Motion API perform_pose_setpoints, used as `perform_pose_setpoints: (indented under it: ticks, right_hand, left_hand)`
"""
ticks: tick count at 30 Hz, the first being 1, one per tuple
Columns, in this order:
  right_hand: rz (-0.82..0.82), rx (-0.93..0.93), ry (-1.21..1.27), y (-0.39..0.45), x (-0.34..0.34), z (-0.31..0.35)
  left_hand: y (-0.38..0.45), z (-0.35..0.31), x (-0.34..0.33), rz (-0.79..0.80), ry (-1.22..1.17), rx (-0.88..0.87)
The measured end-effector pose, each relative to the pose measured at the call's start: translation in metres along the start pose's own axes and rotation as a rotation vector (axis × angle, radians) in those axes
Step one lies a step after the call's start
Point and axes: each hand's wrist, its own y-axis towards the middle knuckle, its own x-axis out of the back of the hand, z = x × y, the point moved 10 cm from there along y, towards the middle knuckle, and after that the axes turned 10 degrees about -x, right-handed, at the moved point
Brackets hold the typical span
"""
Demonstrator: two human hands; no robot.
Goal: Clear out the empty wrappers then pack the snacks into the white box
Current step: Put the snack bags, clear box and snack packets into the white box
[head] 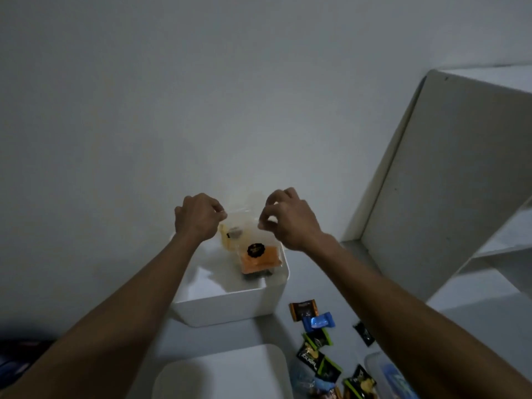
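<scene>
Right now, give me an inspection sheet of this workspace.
Surface: pale table, dimly lit.
Job's things: white box open; clear snack bag with orange contents held over it, lower end inside.
Clutter: small wrapped snacks loose to the right of the box; white lid in front; clear container at the lower right edge.
Hands: left hand and right hand each pinch a top corner of the bag.
Cables: nothing seen.
Surroundings: bare wall; white shelf unit at right.
</scene>
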Motion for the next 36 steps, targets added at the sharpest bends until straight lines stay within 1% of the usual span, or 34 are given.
perform_pose_setpoints:
  ticks: [3, 7, 12, 16, 21, 25, 28, 32, 36]
  right_hand:
    - [0.068, -0.058, 0.005, 0.004, -0.053, -0.017]
    - [0.123, -0.166, -0.007, 0.008, -0.111, -0.046]
    - [0.165, -0.271, -0.01, 0.012, -0.163, -0.075]
    - [0.219, -0.323, -0.049, 0.014, -0.195, -0.091]
    - [0.246, -0.337, -0.092, 0.019, -0.206, -0.096]
    - [0.256, -0.345, -0.103, 0.02, -0.203, -0.095]
    - [0.255, -0.339, -0.112, 0.019, -0.201, -0.093]
    - [0.242, -0.356, -0.073, 0.015, -0.191, -0.09]
    - [0.199, -0.365, 0.0, 0.004, -0.165, -0.082]
  left_hand:
    - [0.01, 0.007, -0.037, 0.073, -0.023, -0.008]
    - [0.013, 0.014, -0.093, 0.125, -0.047, 0.02]
    - [0.01, 0.014, -0.15, 0.185, 0.057, -0.012]
    - [0.012, 0.017, -0.178, 0.242, 0.104, -0.025]
    - [0.015, 0.026, -0.197, 0.271, 0.102, 0.013]
    - [0.012, 0.032, -0.201, 0.252, 0.087, 0.049]
    - [0.01, 0.032, -0.199, 0.242, 0.058, 0.039]
    - [0.004, 0.033, -0.179, 0.187, -0.002, 0.05]
    - [-0.013, 0.03, -0.145, 0.132, -0.016, 0.048]
